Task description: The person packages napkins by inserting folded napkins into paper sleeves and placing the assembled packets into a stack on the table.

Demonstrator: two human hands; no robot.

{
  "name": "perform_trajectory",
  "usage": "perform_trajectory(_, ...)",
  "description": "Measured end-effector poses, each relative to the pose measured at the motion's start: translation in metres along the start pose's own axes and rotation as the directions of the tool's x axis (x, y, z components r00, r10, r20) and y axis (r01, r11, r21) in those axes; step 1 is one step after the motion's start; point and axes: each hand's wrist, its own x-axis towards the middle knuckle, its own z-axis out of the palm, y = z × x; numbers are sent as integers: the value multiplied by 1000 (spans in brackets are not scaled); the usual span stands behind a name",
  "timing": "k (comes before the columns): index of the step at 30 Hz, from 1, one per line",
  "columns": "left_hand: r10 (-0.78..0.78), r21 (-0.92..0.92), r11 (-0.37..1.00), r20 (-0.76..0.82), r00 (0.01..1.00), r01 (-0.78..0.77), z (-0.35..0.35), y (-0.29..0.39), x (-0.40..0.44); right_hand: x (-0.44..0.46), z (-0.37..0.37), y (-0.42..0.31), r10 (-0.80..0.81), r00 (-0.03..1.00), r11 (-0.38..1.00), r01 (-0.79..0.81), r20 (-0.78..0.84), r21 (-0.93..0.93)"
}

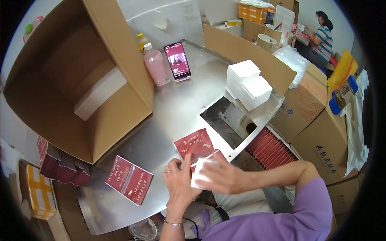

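At the front edge of the metal table, my left hand (177, 178) has its fingers curled at the near edge of a red printed tissue packet (195, 142). My right hand (225, 176), smeared by motion, grips a white folded tissue stack (198, 176) against the packet's near end. How far the tissues sit inside the packet is hidden by the fingers. To the left lies another red packet (129, 180), flat on the table. Two white tissue stacks (243, 72) stand at the far right, beside a rectangular opening (229, 120) in the tabletop.
A large open cardboard box (116, 52) lies on its side at the left. A pink bottle (157, 66) and a propped phone (177, 60) stand behind. Red packets fill a container (271, 146) at right, near stacked cartons (321, 140). Another person (321, 40) sits farther back.
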Motion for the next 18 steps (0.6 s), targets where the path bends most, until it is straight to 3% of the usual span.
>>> perform_trajectory(1,16,-18,1000,25,1000,-15,2,5,3,0,16,12,69,997,991,-65,25,-114)
perform_trajectory(2,29,-40,999,55,998,-27,6,16,7,11,26,31,246,934,959,-195,258,-207)
perform_trajectory(3,22,-109,994,-10,1000,-23,13,25,12,26,44,52,337,837,939,-264,430,-221)
perform_trajectory(5,3,-92,996,-4,1000,-4,9,24,13,33,72,76,416,904,906,-421,100,43)
perform_trajectory(6,-19,-77,997,3,1000,20,5,21,15,44,68,88,531,759,837,-540,378,-92)
perform_trajectory(8,-59,-140,989,-47,997,52,-6,-6,-8,24,41,105,550,729,817,-571,408,-79)
perform_trajectory(9,-69,-124,990,-48,996,63,-11,-15,-15,4,46,116,545,823,834,-552,162,-4)
perform_trajectory(11,-62,-104,993,-69,996,55,-12,-10,-18,-12,41,142,733,629,656,-754,259,-27)
perform_trajectory(12,-8,-135,991,-93,996,-5,-12,-11,-19,-12,27,144,736,554,637,-762,390,-120)
perform_trajectory(13,47,-158,985,-132,990,-67,-15,-15,-17,-18,18,140,685,577,699,-693,444,-177)
perform_trajectory(15,-94,-77,994,-309,946,74,-24,-39,-28,-16,-9,120,671,718,736,-674,186,-55)
perform_trajectory(16,-172,-45,985,-365,915,168,-34,-53,-37,-9,-27,119,599,795,792,-606,-97,-73)
perform_trajectory(17,-241,-11,966,-413,878,260,-45,-67,-42,-4,-46,126,409,832,825,-513,-374,-240)
perform_trajectory(18,-272,85,933,-473,838,350,-52,-78,-43,-4,-62,138,446,820,722,-566,-358,-398)
